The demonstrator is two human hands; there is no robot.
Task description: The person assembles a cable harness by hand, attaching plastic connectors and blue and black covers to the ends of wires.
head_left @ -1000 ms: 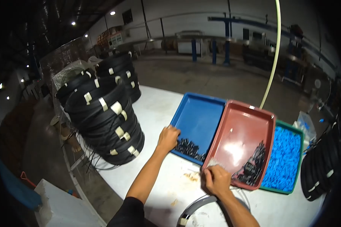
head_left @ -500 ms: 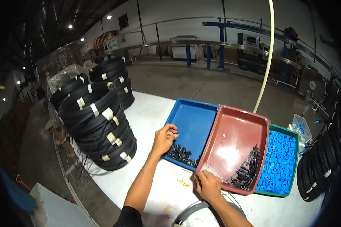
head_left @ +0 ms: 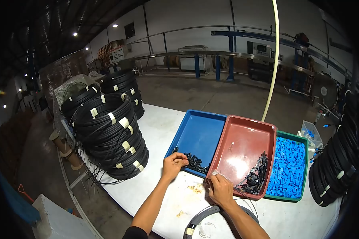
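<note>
Pieces (head_left: 195, 162) beside left hand (head_left: 173, 167)

The blue tray (head_left: 199, 135) and the red tray (head_left: 241, 145) look like smooth plastic, the red one quite glossy. The small black pieces (head_left: 196, 162) seem also of shiny plastic. The desk (head_left: 159, 121) is smooth; the floor (head_left: 167, 87) looks matt.

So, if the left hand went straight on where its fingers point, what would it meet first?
Probably the black pieces in the blue tray, just beyond the left hand, though its height is unclear.
</note>
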